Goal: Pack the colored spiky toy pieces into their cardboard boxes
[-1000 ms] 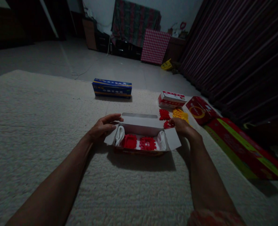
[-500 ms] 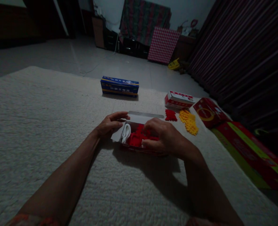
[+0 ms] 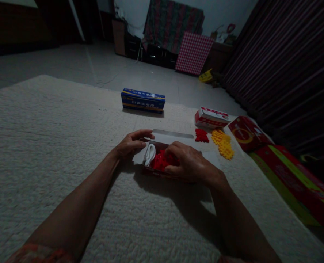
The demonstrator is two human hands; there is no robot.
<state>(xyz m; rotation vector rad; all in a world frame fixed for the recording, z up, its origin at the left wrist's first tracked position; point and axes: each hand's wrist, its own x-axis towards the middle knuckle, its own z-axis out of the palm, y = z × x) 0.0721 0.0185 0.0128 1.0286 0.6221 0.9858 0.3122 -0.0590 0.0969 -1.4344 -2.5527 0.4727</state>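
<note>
An open cardboard box (image 3: 175, 177) sits on the pale quilted cover, its back flap (image 3: 174, 136) raised. Inside lie red bumpy-edged pieces (image 3: 159, 159) and, at the left end, a folded white strap or cable (image 3: 150, 155). My left hand (image 3: 130, 144) is at the box's left back corner, thumb and fingers holding its edge. My right hand (image 3: 187, 160) reaches into the box from the right, its curled fingers closed on the red pieces; the fingertips are partly hidden. Beyond the box lie a red piece (image 3: 202, 135) and several yellow scalloped pieces (image 3: 223, 144).
A blue box (image 3: 143, 101) stands at the back. To the right are a white-and-red box (image 3: 212, 117), a dark red box (image 3: 248, 133) and a large red-and-green carton (image 3: 293, 180). A dark striped curtain (image 3: 282, 62) hangs at the far right.
My right hand has dipped lower among the red pieces, its fingers drawn closer together. My left hand stays at the box corner. The whole view has shifted slightly.
</note>
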